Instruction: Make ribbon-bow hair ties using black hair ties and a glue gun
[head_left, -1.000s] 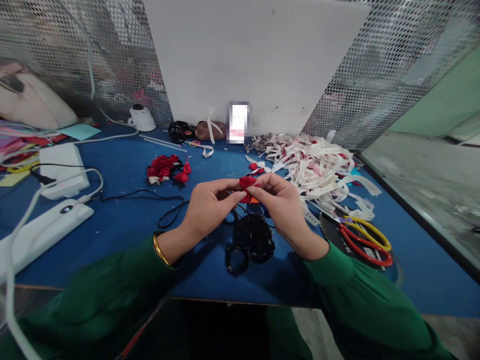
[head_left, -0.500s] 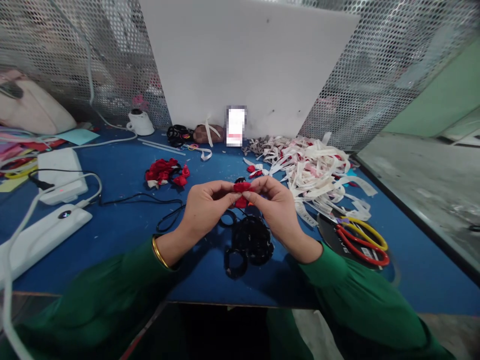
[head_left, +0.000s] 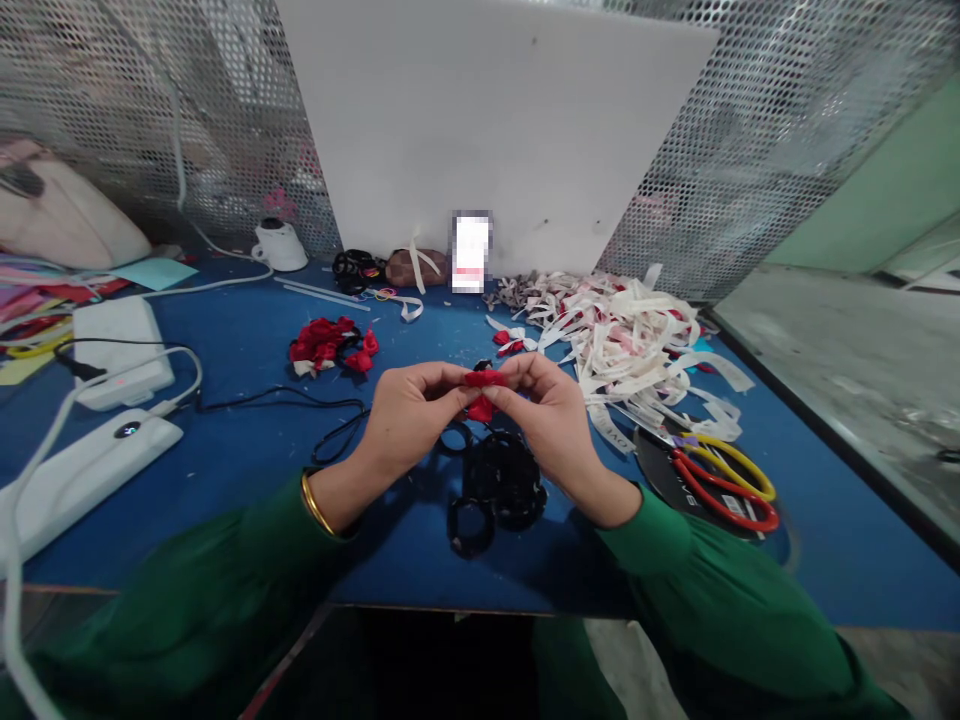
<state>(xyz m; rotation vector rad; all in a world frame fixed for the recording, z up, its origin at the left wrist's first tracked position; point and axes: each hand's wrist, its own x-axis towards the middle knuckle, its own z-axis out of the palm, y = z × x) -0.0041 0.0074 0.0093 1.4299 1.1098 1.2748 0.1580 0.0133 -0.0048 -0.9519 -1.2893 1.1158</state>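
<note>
Black bands are lying on the blue table just below the hands, scissors resting well to their right. Above the bands, the left hand and right hand are angling inward, thumbs and fingertips pinching and partly hiding a red fabric piece. Beyond, a red fabric heap is sitting left, white ribbons are piling right, and a bright screen is standing before a white board.
</note>
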